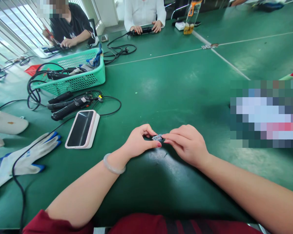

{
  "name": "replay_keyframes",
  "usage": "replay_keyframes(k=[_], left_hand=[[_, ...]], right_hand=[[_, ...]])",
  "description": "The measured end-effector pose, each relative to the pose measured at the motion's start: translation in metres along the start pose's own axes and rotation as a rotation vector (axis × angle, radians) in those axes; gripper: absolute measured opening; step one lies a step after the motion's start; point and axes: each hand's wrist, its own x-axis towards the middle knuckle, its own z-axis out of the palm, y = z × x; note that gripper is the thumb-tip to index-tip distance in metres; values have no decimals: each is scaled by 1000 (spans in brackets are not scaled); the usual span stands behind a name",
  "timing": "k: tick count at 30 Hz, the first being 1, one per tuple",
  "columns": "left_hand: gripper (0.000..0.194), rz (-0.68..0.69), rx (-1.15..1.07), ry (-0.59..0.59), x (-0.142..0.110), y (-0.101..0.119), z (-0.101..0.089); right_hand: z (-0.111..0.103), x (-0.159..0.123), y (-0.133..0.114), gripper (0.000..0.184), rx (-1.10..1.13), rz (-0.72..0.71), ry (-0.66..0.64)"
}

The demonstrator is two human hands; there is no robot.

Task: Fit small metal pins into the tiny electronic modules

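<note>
A small circuit board (157, 137), grey-blue with fine parts on it, is held just above the green table (146, 91). My left hand (140, 139) grips its left side between thumb and fingers, and a pale bangle (113, 165) circles that wrist. From the right, my right hand (188, 143) pinches at the board's right edge with thumb and forefinger closed. Whether a tiny part sits between those fingertips is too small to tell.
A phone (80, 130), black hair straighteners (73, 105) with cords, a work glove (31, 156) and a green basket (70, 83) lie to the left. Two people sit across the table. A bottle (190, 19) stands far back; a blurred-out patch (266, 113) covers the right.
</note>
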Motion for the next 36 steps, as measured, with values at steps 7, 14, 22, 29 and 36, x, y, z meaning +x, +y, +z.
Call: replay_keyframes(k=[7, 14, 22, 29, 36], left_hand=[[35, -42, 24, 77, 3, -4, -1], [34, -51, 102, 86, 2, -3, 1], [34, -40, 115, 79, 2, -2, 2], [34, -53, 107, 69, 2, 0, 2], [33, -36, 138, 65, 2, 0, 2]], right_hand=[[9, -1, 9, 13, 1, 222, -341], [8, 2, 7, 16, 26, 249, -433], [12, 7, 9, 17, 17, 294, -440], [13, 8, 6, 18, 9, 379, -426], [7, 2, 4, 13, 46, 264, -448]])
